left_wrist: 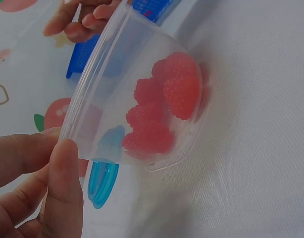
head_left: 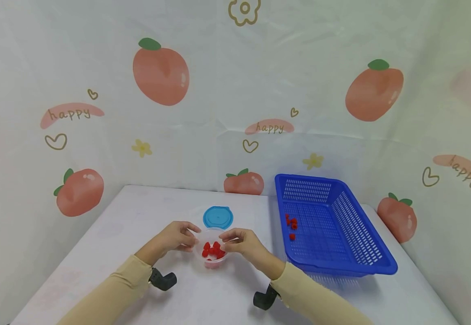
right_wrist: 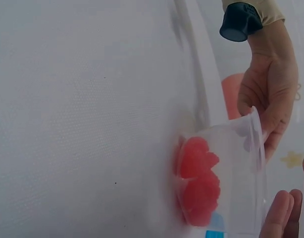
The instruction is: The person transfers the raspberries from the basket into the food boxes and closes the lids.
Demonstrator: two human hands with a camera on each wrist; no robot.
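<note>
A clear plastic tub point(head_left: 212, 265) stands on the table between the hands, with several red raspberries point(left_wrist: 181, 96) lying in its bottom. My left hand point(head_left: 178, 235) pinches the tub's rim at its left side between thumb and fingers, as the left wrist view shows. On the opposite side, my right hand point(head_left: 243, 243) is held close by the rim with its fingers loosely bent and nothing gripped. Whether its fingertips touch the rim I cannot tell. Just behind the tub lies a blue round lid point(head_left: 217, 217), flat on the table.
To the right stands a large blue plastic basket point(head_left: 316, 230) with slotted walls. Several more raspberries point(head_left: 292, 236) lie along its left side. A white cloth printed with fruit hangs behind the white table point(head_left: 158, 203).
</note>
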